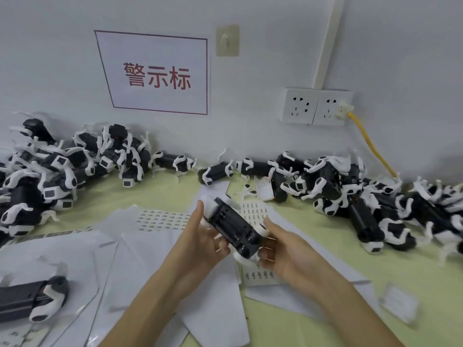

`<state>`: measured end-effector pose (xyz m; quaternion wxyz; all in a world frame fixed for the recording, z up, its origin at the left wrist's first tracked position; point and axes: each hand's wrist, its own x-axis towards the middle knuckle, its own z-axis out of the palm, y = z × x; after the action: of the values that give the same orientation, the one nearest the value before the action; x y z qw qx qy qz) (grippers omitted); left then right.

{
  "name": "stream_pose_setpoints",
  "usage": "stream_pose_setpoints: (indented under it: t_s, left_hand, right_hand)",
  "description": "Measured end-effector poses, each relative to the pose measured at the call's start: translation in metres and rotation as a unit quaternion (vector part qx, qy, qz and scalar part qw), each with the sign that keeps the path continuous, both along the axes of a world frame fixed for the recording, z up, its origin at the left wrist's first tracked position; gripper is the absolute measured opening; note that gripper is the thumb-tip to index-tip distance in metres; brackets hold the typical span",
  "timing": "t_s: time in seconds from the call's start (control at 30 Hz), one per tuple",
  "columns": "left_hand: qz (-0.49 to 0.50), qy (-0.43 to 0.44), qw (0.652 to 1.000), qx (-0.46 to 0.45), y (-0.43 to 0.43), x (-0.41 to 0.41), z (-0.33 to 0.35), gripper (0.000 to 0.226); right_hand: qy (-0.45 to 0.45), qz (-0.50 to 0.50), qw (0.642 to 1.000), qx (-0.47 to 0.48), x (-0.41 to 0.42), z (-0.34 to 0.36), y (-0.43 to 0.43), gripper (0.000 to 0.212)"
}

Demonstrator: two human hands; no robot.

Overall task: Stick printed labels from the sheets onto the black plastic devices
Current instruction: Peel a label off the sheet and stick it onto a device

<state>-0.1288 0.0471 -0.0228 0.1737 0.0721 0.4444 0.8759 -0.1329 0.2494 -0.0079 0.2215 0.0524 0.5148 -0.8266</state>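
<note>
Head view: the left hand (200,236) curls its fingers under a black device (233,226), thumb up beside the far white end. The right hand (283,251) grasps the near end, thumb underneath and fingers round the side. Both hold the device tilted in the air, just above the label sheets (160,220) spread over the pale green table (333,249). A left heap (50,166) and a right heap (350,191) of similar devices lie along the wall.

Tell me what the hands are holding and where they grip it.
Both hold one black device: the left hand grips its far end and underside, and the right hand grips its near end.
</note>
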Motion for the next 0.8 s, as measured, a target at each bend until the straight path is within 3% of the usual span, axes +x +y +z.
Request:
stream_pose_setpoints:
  t_s: [0.13, 0.2, 0.23, 0.33, 0.4, 0.5, 0.67, 0.8]
  left_hand:
    - [0.040, 0.038, 0.998, -0.006, 0.003, 0.006, -0.003, 0.061]
    - [0.067, 0.027, 0.997, 0.016, 0.004, 0.009, -0.003, 0.060]
    - [0.073, 0.019, 0.997, 0.025, 0.005, 0.009, -0.003, 0.060]
    - [0.081, 0.008, 0.997, 0.018, 0.009, 0.013, -0.003, 0.061]
    - [0.089, -0.023, 0.995, 0.046, 0.012, 0.015, -0.002, 0.058]
    - [0.095, -0.060, 0.990, 0.085, 0.011, 0.016, 0.000, 0.049]
    - [0.136, -0.035, 0.990, 0.023, 0.006, 0.016, 0.005, 0.031]
    - [0.192, -0.001, 0.981, -0.005, -0.008, 0.015, 0.003, 0.022]
  right_hand:
    - [0.050, -0.043, 0.998, 0.023, 0.004, -0.002, 0.000, 0.023]
    - [0.126, -0.071, 0.986, 0.081, 0.007, -0.003, 0.003, 0.031]
    - [0.189, -0.083, 0.967, 0.149, 0.008, -0.004, 0.006, 0.042]
    - [0.397, -0.013, 0.857, 0.329, 0.014, -0.005, 0.011, 0.071]
    - [0.427, 0.024, 0.820, 0.379, 0.017, -0.012, 0.009, 0.081]
    - [0.460, -0.022, 0.778, 0.428, 0.018, -0.021, 0.003, 0.078]
    - [0.475, -0.070, 0.796, 0.369, 0.016, -0.022, 0.007, 0.071]
    - [0.425, -0.104, 0.865, 0.244, 0.013, -0.014, 0.006, 0.042]
